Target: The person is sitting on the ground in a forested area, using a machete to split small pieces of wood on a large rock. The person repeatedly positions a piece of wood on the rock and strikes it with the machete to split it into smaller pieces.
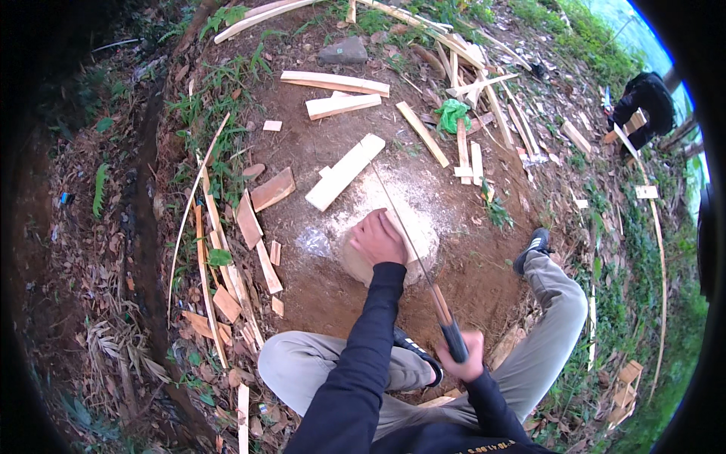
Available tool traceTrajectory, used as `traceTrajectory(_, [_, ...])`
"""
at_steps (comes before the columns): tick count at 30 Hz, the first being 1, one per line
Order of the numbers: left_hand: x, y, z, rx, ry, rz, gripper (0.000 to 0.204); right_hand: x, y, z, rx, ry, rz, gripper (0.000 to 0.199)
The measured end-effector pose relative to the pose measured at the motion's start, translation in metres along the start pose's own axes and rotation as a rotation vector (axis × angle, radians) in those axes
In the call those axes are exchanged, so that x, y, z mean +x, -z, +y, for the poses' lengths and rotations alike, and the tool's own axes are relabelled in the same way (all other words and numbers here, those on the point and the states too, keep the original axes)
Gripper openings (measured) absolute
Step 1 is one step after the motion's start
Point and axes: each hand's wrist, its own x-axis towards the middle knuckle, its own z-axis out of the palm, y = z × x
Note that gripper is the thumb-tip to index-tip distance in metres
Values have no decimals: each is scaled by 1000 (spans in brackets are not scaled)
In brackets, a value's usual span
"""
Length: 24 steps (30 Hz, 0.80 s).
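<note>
My left hand (378,236) is closed over a short pale wood piece (403,236), holding it down on a round stump (354,261). Against the right side of this piece lies the long thin blade of a handsaw (412,234), seen nearly edge on. Its teeth do not show at this size. Closer to my body, my right hand (470,357) grips the saw's brown and black handle. Pale sawdust (423,216) covers the stump's top and the soil around it. Just beyond lies a pale plank (344,174), close to the blade's far end.
Cut boards (344,106) and long strips (215,242) lie ahead and to my left. A green plastic bag (454,115) sits among offcuts at the far right. My bent legs (556,325) flank the work. Another person in dark clothes (643,110) is at the far right.
</note>
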Motion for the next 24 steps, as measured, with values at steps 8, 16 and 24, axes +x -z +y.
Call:
traceTrajectory(8, [-1,3,-4,63,-12,2,19,-46,13,-3,-60,17,-20,16])
traceTrajectory(16, [-1,7,-4,60,6,14,19,-42,5,5,3,0,-9,18])
traceTrajectory(24, [-1,4,-4,64,3,5,15,5,-11,2,34,-2,9,15])
